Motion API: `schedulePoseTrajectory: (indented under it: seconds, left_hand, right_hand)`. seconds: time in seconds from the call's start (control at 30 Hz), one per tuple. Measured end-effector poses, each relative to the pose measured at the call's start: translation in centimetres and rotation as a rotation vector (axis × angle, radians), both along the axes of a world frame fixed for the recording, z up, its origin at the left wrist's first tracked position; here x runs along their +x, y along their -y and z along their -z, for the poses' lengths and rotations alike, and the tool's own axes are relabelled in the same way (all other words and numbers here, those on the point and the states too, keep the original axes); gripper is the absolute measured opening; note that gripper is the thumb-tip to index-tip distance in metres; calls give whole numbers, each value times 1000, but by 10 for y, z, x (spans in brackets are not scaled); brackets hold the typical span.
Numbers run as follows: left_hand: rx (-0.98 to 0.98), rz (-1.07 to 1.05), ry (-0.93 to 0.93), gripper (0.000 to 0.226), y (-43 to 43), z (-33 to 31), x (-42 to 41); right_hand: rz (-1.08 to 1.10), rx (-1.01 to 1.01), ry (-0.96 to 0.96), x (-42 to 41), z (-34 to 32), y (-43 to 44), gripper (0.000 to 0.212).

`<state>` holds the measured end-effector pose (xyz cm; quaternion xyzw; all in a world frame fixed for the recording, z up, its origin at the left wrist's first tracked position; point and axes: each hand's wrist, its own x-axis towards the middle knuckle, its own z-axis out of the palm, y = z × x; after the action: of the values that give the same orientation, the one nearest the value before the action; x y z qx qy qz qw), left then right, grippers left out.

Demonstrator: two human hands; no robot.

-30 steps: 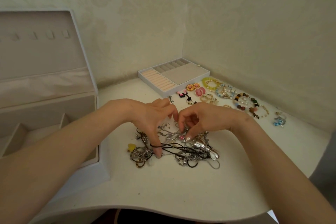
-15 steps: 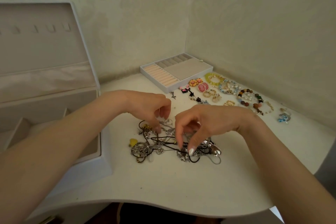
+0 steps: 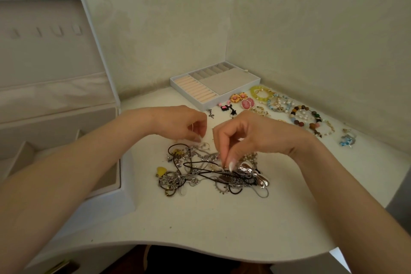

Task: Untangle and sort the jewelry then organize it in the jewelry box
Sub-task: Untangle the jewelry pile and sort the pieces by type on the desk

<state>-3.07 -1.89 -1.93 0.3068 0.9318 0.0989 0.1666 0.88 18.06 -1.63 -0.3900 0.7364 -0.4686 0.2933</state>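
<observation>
A tangled heap of silver chains, black cords and pendants lies in the middle of the white table. My left hand hovers just above the heap's far edge and pinches a thin gold ring between curled fingers. My right hand reaches down into the heap, its fingertips pinching a piece of chain near a silver pendant. The open white jewelry box stands at the left, lid raised. Its lift-out tray sits at the back.
Sorted pieces lie in a row at the back right: pink and orange earrings, a yellow-green bracelet, beaded bracelets, a blue piece. Walls close the corner behind. The table's curved front edge runs near me.
My left hand has lifted off the heap towards its far side, now with a thin ring between its fingers. My right hand has slid down into the middle of the tangle.
</observation>
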Motion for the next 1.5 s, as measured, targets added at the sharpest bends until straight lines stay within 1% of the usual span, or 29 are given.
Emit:
schedulePoseTrajectory:
  seconds: [0.07,0.13,0.17,0.23,0.3,0.33,0.4,0.5,0.6,0.67,0.73,0.77,0.87,1.0,1.37,1.5]
  left_hand:
    - [61,-16,-28,9,-1,-1,0]
    - [209,-48,-19,12,-3,-5,1]
    - [317,-67,26,16,-4,-8,2]
    - [537,-94,215,23,-5,-14,6]
    - [639,-86,385,29,-5,-19,10]
    - [653,-85,417,31,-6,-18,12]
    - [694,-132,392,28,-12,-11,13]
    - [743,-238,314,18,-16,-1,10]
    - [723,-292,272,14,-9,3,3]
    - [706,-346,203,14,-4,5,-5]
    - [641,-384,102,16,-3,7,-14]
    - [576,-378,35,17,-4,7,-19]
    - [298,-303,-189,19,-11,7,-33]
    - [118,-214,-367,6,-20,8,-40]
    - [2,-165,-623,7,-23,8,-41]
    - [-39,-147,-667,12,-23,6,-40]
  right_hand:
    - [43,-85,39,-1,-2,-2,21]
    - [141,-134,-4,-2,-1,-1,19]
    - [225,-161,-42,-3,0,0,16]
    - [446,-236,-100,-6,1,3,13]
    - [636,-310,-110,-10,4,5,14]
    - [698,-322,-113,-12,7,5,14]
    - [773,-289,-158,-16,13,8,16]
    - [789,-206,-231,-18,20,14,15]
    - [774,-156,-264,-18,18,13,8]
    - [843,-149,-297,-22,17,6,13]
    - [951,-172,-337,-28,16,-3,9]
    - [993,-188,-353,-31,16,-7,7]
    - [1044,-219,-386,-34,17,-11,12]
    - [1029,-188,-460,-35,20,-9,15]
    - [980,-205,-466,-36,23,-7,9]
    - [1002,-198,-449,-38,24,-10,10]
